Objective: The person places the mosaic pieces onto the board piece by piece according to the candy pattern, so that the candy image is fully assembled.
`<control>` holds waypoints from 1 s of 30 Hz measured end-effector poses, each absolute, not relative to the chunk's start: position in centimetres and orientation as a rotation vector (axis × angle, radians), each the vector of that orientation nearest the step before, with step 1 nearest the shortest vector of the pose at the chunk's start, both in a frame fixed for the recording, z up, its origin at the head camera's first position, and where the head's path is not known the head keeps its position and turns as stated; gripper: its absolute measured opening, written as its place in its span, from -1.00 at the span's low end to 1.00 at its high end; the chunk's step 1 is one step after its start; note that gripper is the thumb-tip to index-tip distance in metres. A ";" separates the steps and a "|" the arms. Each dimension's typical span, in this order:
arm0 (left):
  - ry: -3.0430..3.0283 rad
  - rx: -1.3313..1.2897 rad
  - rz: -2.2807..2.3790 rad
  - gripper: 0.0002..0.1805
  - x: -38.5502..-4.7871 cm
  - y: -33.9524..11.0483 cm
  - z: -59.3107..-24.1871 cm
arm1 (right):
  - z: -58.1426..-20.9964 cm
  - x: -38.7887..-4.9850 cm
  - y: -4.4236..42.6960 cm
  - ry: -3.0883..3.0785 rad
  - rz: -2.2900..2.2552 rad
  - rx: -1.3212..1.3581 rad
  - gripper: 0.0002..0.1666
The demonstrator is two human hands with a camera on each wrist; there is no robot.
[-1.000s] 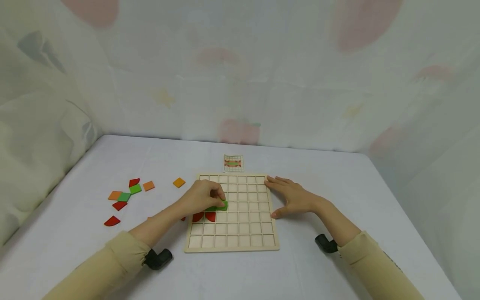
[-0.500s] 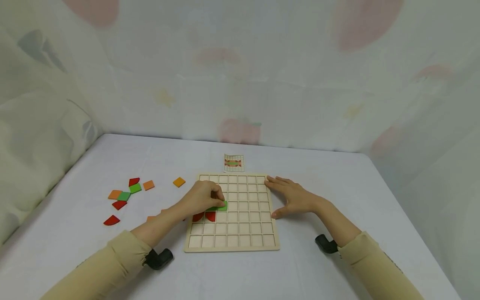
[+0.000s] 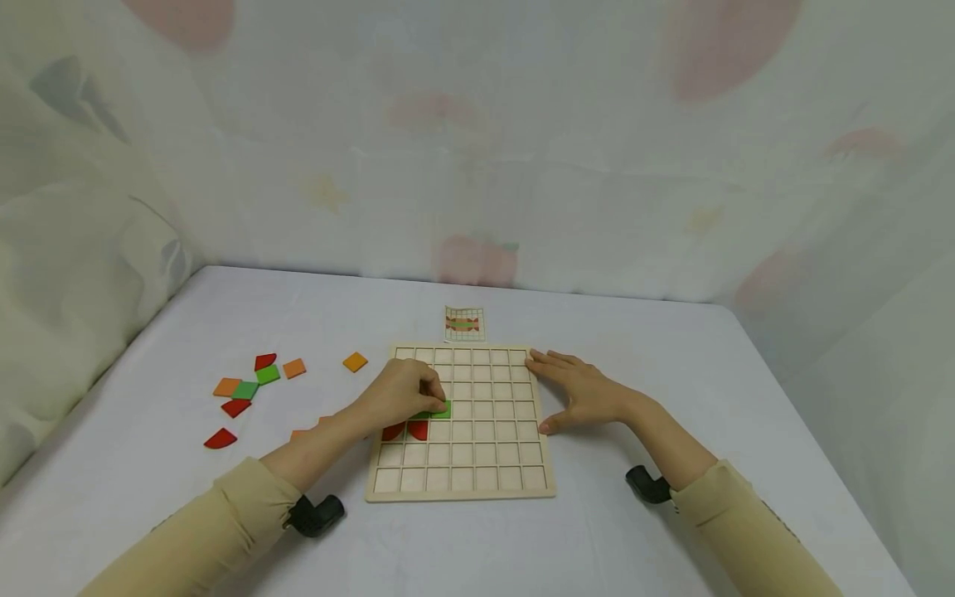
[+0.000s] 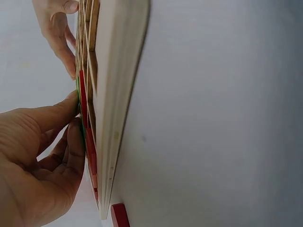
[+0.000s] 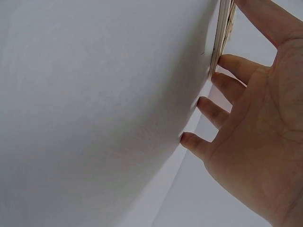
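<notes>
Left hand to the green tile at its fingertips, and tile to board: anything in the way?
Nothing visible. The left hand's fingers touch the green tile, already over a cell of the grid board; can't tell if fully seated. Right hand is at the board's right edge.

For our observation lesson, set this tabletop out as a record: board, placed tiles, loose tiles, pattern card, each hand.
Grid board: wooden, flat on the white-covered table
Placed green tiles: side by side in one row, partly hidden
Placed red tiles: one row nearer the person
Loose, left of board: orange tiles, green squares, red quarter-circles
Pattern card: beyond the board's far edge
Left hand: thumb and a fingertip on green tiles; pinching unclear
Right hand: fingers spread, touching the board's right edge
</notes>
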State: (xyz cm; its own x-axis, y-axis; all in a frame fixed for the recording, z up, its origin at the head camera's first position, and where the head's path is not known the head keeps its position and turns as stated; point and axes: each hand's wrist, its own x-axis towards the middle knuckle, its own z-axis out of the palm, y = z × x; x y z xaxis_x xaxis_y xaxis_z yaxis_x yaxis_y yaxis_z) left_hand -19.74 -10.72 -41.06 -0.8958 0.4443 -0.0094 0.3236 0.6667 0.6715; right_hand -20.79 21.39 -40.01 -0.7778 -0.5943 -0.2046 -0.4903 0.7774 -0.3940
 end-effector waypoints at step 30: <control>2.792 0.472 0.937 -0.76 -20.8 -21.3 -36.7 | -40.0 -20.7 21.5 2.645 -0.477 -0.809 0.23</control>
State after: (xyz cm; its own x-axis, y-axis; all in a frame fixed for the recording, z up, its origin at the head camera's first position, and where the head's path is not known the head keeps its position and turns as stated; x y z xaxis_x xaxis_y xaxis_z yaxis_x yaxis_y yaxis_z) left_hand -20.82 -21.26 -36.74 -0.9377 0.3439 -0.0494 0.2445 0.7541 0.6095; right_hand -20.71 21.49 -39.97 -0.7830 -0.5841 -0.2140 -0.4726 0.7822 -0.4060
